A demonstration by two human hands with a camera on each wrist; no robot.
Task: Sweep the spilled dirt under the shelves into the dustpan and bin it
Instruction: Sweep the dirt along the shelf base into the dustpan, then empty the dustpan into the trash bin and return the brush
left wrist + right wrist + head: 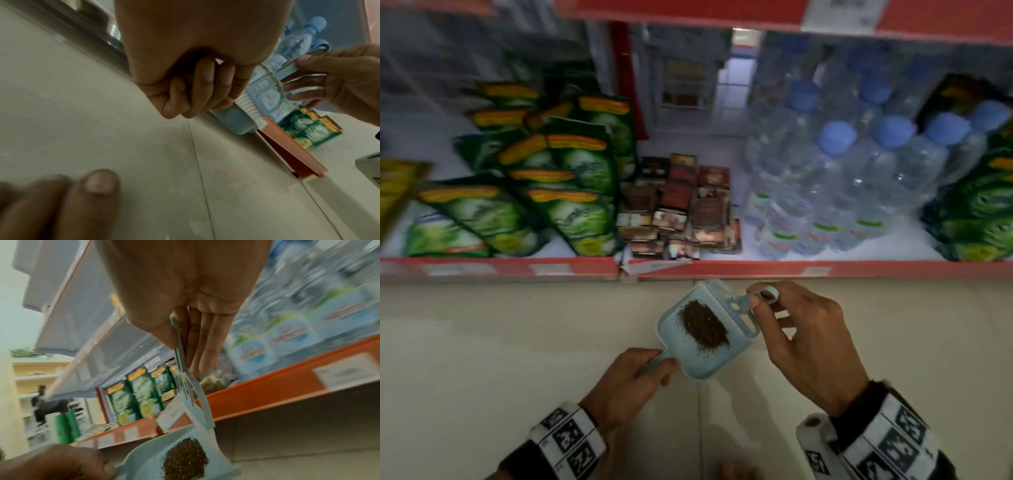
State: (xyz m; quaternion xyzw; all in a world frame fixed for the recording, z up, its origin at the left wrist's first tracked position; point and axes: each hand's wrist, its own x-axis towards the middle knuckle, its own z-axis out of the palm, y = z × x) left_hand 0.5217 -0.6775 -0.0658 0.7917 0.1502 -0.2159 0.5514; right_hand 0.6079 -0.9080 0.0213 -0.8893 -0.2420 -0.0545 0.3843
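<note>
A pale blue dustpan is held above the beige floor in front of the bottom shelf. A dark brown heap of dirt lies in its tray, seen close in the right wrist view as dirt. My left hand grips the dustpan's handle. My right hand pinches the handle of a small pale blue brush, which rests along the dustpan's open edge. In the left wrist view the brush shows white bristles against the dustpan.
The red-edged bottom shelf runs across just beyond the dustpan. On it stand green packets, small brown boxes and shrink-wrapped water bottles. A higher red shelf overhangs. Toes rest on the floor nearby.
</note>
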